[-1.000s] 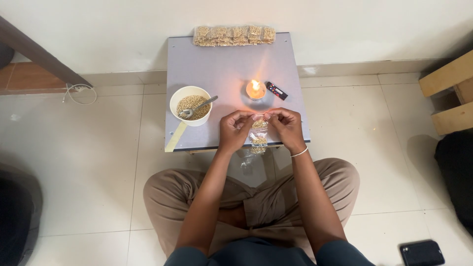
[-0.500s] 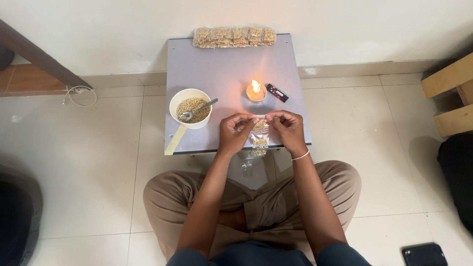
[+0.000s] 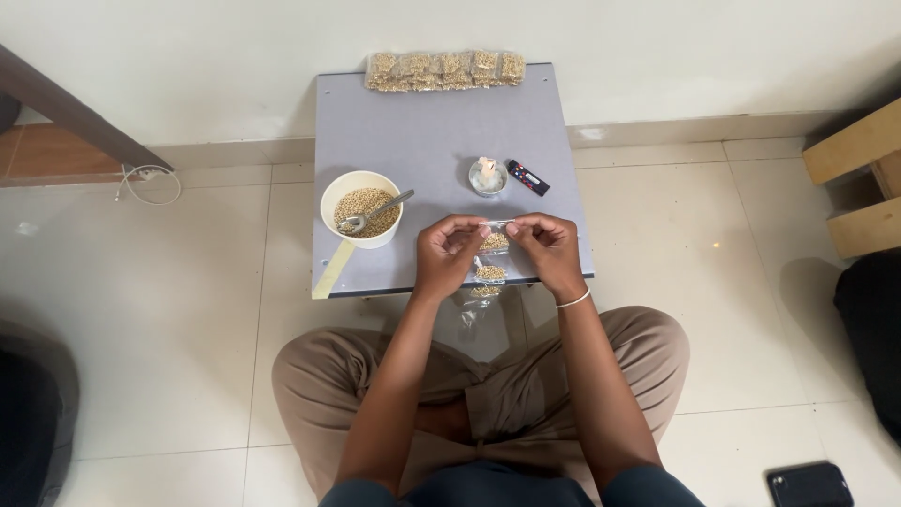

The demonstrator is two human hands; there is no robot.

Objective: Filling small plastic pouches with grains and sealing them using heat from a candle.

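The person sat cross-legged on the floor at the near edge of a low grey bench. The left hand and the right hand each pinched one end of the top edge of a small clear packet of grain, stretching it taut between them just above the bench's near edge, probably so the mouth stayed flat and closed. More filled pouches of the same strip hung below it over the edge. Just beyond the hands stood a small candle dish with a dark lighter to its right. To the left sat a cream bowl of grain with a spoon resting in it. A row of finished packets lay along the far edge by the wall.
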